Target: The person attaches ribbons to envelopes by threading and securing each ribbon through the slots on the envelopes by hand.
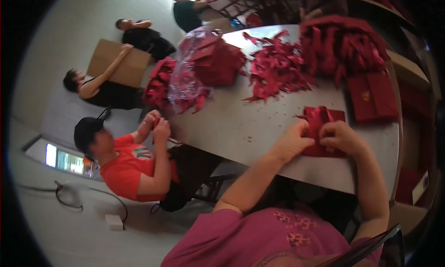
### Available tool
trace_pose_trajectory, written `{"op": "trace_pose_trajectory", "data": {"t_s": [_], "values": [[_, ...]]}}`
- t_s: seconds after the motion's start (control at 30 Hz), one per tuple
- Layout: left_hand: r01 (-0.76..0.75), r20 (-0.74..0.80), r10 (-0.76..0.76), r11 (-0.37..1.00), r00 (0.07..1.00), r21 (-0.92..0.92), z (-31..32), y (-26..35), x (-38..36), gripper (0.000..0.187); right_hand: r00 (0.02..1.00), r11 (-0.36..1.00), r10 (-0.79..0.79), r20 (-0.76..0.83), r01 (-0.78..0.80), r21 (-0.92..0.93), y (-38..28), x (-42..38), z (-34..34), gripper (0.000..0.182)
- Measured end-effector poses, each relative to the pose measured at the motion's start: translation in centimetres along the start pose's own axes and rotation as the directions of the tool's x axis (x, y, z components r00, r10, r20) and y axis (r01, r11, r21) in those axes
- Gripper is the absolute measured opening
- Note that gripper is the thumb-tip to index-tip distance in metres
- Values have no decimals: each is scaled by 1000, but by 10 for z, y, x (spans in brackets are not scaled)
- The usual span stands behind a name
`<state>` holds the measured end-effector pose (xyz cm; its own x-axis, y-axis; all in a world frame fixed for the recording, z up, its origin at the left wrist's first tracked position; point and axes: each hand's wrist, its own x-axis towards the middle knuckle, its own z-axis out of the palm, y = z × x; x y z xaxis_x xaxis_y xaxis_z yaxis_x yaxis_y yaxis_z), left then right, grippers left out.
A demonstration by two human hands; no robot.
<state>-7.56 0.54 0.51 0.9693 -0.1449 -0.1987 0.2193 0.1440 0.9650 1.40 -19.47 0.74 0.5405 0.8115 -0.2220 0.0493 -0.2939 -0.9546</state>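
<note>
A dark red flat pouch or box (337, 115) lies on the table near its front edge, between my two hands. Across it runs a shiny red ribbon (317, 117). My left hand (292, 139) is closed at the ribbon's left side, with its fingertips pinching. From the right, my right hand (343, 136) curls its fingers over the ribbon in a pinch. The exact grip points are partly hidden by my fingers. Just beyond my right hand is another dark red piece with a gold emblem (366, 96).
On the table (222, 132) lie a heap of red ribbons (278, 70), a stack of ribboned red pieces (340, 44) and red pieces under clear plastic (185, 67). A co-worker in an orange shirt (134, 169) sits at left. Another person carries a cardboard box (118, 63).
</note>
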Motion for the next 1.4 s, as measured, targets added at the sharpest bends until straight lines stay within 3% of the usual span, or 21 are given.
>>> {"op": "trace_pose_trajectory", "data": {"t_s": [0.07,0.1,0.17,0.27,0.47,0.6,0.67,0.8,0.87,1.03,1.07,1.1,1.13,1.17,1.23,1.4], "values": [[98,-12,-99,991,995,-93,-1,-1,-4,23,999,997,44,-21,-42,66,-8,-3,2,5],[72,-33,-75,994,997,-79,-4,-4,-3,23,1000,999,14,-9,-13,51,-7,0,3,5],[166,-42,-182,956,983,-241,-7,-9,-1,26,999,995,34,-18,-33,93,-8,-2,2,6],[198,-19,-213,934,977,-297,-10,-7,1,27,999,992,40,-17,-37,120,-5,-1,2,6],[156,-15,-164,956,986,-248,-10,-6,5,33,998,989,65,-26,-61,132,-10,-2,3,6],[205,14,-208,945,978,-253,-8,-5,5,37,998,988,62,9,-63,140,-9,-5,0,5],[224,144,-190,933,971,-280,-15,-8,4,36,998,990,62,8,-62,125,-10,-4,-1,5],[84,25,-81,975,996,-204,7,8,-7,40,998,990,61,11,-62,124,-4,-2,1,5],[-75,1,76,990,997,-117,1,-13,0,37,999,992,47,-3,-46,120,-4,-3,2,6],[-117,-90,104,981,991,-152,0,-26,9,25,1000,995,-2,-11,3,97,-4,-3,2,8],[-140,-152,120,982,981,-126,1,-30,10,21,997,997,-71,-8,71,-16,-5,0,0,9],[-68,-231,43,993,972,-100,2,-23,9,18,993,985,-121,-2,120,-120,-1,-1,-2,10],[39,-287,-67,994,956,-101,6,-14,8,14,990,988,-138,-6,138,-70,5,0,-1,11],[125,-276,-195,960,941,-252,2,-19,14,9,991,992,-129,-25,128,-15,9,2,-1,11],[143,-242,-250,911,937,-388,0,-11,11,10,994,992,-100,-36,102,76,4,-1,-1,9],[226,-169,-311,892,935,-392,-8,-3,11,7,999,996,5,-51,0,86,0,-3,-1,10]]}}
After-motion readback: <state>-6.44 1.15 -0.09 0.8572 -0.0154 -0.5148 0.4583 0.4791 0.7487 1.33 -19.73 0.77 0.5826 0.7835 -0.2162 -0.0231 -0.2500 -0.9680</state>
